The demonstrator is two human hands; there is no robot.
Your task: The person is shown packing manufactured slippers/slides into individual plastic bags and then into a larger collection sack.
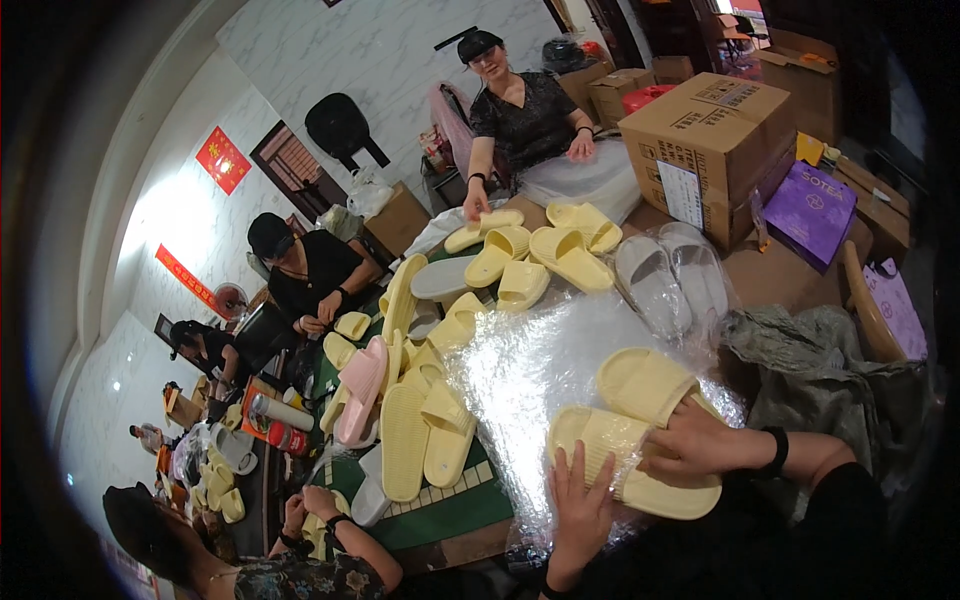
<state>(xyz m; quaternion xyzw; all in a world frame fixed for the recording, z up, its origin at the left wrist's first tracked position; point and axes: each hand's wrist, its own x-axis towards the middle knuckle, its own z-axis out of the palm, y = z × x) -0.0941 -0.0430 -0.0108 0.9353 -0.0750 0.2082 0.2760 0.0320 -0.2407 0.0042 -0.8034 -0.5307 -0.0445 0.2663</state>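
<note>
Two pale yellow slippers lie side by side at the lower right, a far slipper [640, 378] and a near slipper [672, 496]. Shiny clear plastic film [520, 385] spreads under and around them. My left hand [580, 508] has its fingers spread, with the tips against the near slipper's strap and edge. Bent over the pair from the right, my right hand [700, 440] grips the near slipper; some of its fingertips are hidden inside the slippers.
More yellow slippers [402, 440], a pink slipper [362, 375] and bagged grey slippers [690, 275] cover the table. A large cardboard box [710, 150] and a purple box [810, 212] stand at the right. Several co-workers sit around; one person's hand [476, 203] touches slippers opposite me.
</note>
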